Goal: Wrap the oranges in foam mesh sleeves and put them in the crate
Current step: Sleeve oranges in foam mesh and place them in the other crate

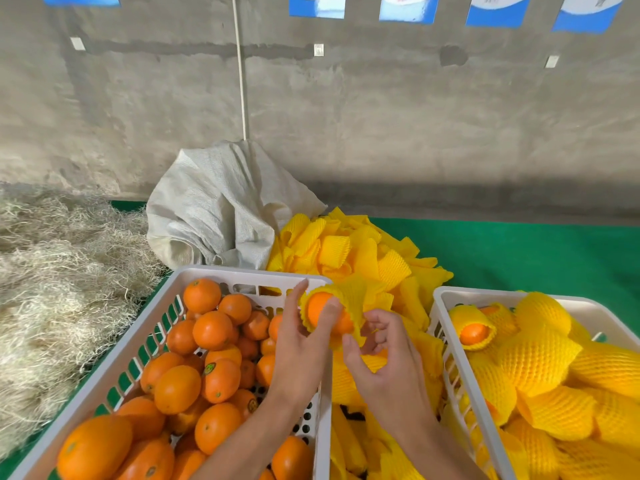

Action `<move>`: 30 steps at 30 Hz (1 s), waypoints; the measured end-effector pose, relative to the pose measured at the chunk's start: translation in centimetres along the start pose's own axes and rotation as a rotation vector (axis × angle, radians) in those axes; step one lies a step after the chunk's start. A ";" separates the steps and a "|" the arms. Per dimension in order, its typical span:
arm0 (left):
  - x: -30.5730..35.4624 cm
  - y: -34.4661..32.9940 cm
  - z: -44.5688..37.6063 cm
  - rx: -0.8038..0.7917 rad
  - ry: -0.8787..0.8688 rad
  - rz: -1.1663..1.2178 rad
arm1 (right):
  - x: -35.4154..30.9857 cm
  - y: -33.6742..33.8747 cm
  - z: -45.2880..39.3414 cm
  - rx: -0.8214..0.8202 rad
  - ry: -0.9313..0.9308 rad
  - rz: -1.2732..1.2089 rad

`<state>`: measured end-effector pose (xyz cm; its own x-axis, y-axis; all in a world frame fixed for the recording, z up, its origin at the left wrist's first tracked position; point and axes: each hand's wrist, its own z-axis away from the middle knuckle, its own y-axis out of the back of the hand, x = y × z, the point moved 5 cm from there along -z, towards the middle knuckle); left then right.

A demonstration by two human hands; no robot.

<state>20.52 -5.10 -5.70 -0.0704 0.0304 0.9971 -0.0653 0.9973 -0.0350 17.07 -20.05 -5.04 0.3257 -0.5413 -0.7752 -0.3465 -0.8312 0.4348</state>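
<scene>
Holding an orange (323, 311) at frame centre, my left hand (304, 344) grips it; my right hand (377, 355) pinches its sleeve (360, 299).

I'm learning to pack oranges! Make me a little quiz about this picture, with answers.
1. True or false: the orange being held is already partly inside a yellow foam sleeve.
2. Which crate holds the wrapped oranges: A) the left crate, B) the right crate?
3. Fill in: the loose pile of sleeves lies on a ____ cloth.

Key
1. True. The left hand holds the orange, and the right hand pinches the sleeve's edge.
2. B. The left crate has bare oranges.
3. Green.
</scene>
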 end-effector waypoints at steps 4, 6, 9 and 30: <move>1.3 -1.1 0.5 -0.160 0.051 0.223 | 0.5 0.2 -0.2 -0.014 -0.062 0.018; 1.4 -1.2 0.5 -0.193 0.085 0.269 | 0.4 0.5 -0.5 0.006 -0.017 0.044; 1.3 -0.7 0.2 -0.113 0.063 0.205 | 0.5 0.6 -0.7 0.038 0.080 0.149; -0.1 -3.5 1.6 -0.233 -0.261 -0.274 | 2.5 0.5 -1.3 -0.019 -0.537 -0.729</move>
<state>19.14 -8.69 -5.83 -0.3327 -0.2254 0.9157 0.1073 0.9557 0.2743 18.90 -22.02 -6.18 0.0025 0.2489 -0.9685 -0.1989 -0.9491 -0.2444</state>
